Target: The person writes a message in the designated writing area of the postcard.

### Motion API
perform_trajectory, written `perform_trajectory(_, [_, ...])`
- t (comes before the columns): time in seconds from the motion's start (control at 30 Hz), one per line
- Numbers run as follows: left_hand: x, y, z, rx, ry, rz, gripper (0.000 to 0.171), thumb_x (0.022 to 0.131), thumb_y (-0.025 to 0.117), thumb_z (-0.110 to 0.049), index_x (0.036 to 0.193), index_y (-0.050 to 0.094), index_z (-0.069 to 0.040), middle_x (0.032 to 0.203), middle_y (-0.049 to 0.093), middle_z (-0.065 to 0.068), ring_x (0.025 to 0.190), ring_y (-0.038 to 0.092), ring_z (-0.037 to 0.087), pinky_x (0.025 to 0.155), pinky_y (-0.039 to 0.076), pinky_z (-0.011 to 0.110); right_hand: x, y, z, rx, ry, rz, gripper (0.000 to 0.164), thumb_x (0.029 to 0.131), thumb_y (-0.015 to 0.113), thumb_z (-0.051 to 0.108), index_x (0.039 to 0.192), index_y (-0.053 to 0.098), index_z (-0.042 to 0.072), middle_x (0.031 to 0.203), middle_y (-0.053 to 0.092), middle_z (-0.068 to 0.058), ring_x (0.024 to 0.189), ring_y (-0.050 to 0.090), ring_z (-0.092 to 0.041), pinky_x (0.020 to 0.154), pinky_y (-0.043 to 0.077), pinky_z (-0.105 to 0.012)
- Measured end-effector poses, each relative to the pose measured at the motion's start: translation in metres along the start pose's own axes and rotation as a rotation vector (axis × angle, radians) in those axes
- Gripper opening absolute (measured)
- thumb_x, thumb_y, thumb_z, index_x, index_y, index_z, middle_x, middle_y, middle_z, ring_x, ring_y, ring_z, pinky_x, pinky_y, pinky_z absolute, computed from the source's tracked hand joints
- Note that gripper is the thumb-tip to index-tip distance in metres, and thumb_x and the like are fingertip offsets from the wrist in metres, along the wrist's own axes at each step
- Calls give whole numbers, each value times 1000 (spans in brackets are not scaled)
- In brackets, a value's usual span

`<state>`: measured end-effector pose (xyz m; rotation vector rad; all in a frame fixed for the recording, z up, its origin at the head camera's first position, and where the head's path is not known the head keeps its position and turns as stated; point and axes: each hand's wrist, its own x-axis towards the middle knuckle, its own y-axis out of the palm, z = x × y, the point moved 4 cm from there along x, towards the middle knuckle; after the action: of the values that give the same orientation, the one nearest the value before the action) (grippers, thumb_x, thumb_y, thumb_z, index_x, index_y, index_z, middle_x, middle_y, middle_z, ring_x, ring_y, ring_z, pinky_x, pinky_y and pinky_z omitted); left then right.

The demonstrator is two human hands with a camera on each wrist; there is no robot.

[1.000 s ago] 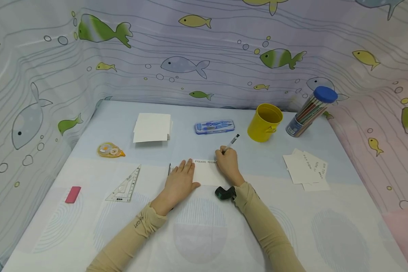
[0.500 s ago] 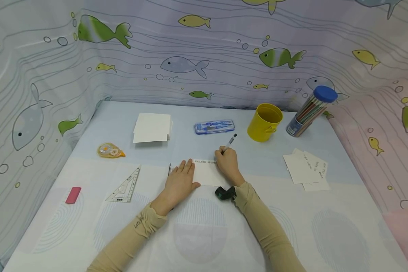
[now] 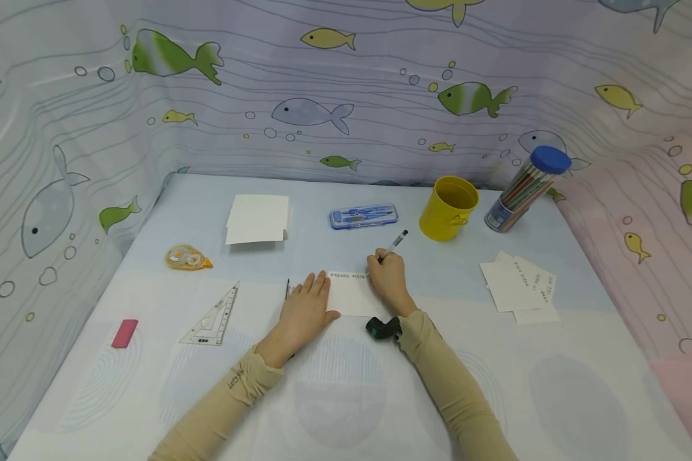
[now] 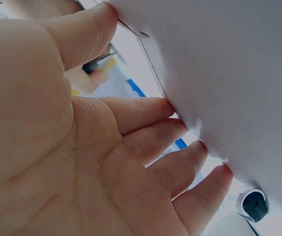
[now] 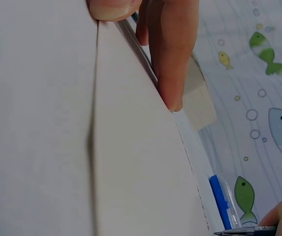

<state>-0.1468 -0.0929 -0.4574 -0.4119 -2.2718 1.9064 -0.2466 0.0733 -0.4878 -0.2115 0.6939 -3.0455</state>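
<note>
In the head view my left hand (image 3: 307, 307) lies flat with its fingers straight, resting on the left edge of a small white card (image 3: 352, 298). A row of small handwriting runs along the card's top edge. My right hand (image 3: 388, 275) pinches a pen (image 3: 395, 243) with a clear barrel and dark end, its tip hidden behind the fingers. The right wrist view shows the pen's tip (image 5: 224, 232) close to the written edge, with the left fingers (image 5: 173, 59) at the card's other end. A thin dark stick (image 3: 287, 287) lies partly under my left hand.
Behind the card are a stack of blank cards (image 3: 258, 218), a blue compass case (image 3: 363, 216), a yellow mug (image 3: 445, 214) and a pencil tube (image 3: 521, 192). Written cards (image 3: 516, 286) lie right; correction tape (image 3: 186, 257), a set square (image 3: 212, 320) and a pink eraser (image 3: 125, 333) lie left.
My right hand and the pen have shifted slightly to the right along the line of writing, the pen leaning a little more to the right. The left hand stays on the card.
</note>
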Motion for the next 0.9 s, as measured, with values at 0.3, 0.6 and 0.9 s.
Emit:
perform_trajectory(0.3, [0, 2, 1, 2, 2, -3, 73, 91, 62, -42, 142, 43, 7, 150, 40, 22, 139, 38, 40, 109, 40, 54, 1, 1, -1, -11, -6, 0, 37, 87, 46, 6, 54, 33, 13, 41, 31, 7, 37, 30, -9, 38, 19, -20])
perform_trajectory(0.6, [1, 1, 1, 3, 1, -4, 73, 91, 62, -42, 142, 43, 7, 150, 40, 22, 139, 38, 41, 109, 40, 54, 3, 1, 1, -57, -18, 30, 36, 87, 45, 7, 53, 35, 14, 40, 35, 4, 34, 35, -10, 38, 21, -20])
perform_trajectory(0.9, [0, 1, 0, 6, 2, -7, 73, 91, 63, -42, 141, 44, 7, 150, 41, 22, 139, 39, 40, 108, 40, 54, 2, 0, 0, -27, -18, 1, 37, 87, 45, 5, 53, 33, 13, 42, 31, 5, 37, 28, -9, 39, 18, -20])
